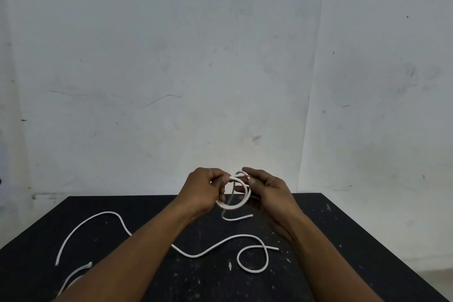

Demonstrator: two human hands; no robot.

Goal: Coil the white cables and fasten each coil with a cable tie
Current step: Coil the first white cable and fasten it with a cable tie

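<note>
Your left hand fingers pinch the white cable coil at its top, and your right hand fingers close on its far side, low centre of the frame above the table. It looks light and springy, so grip where loops cross. A loose cable lies below.
</note>
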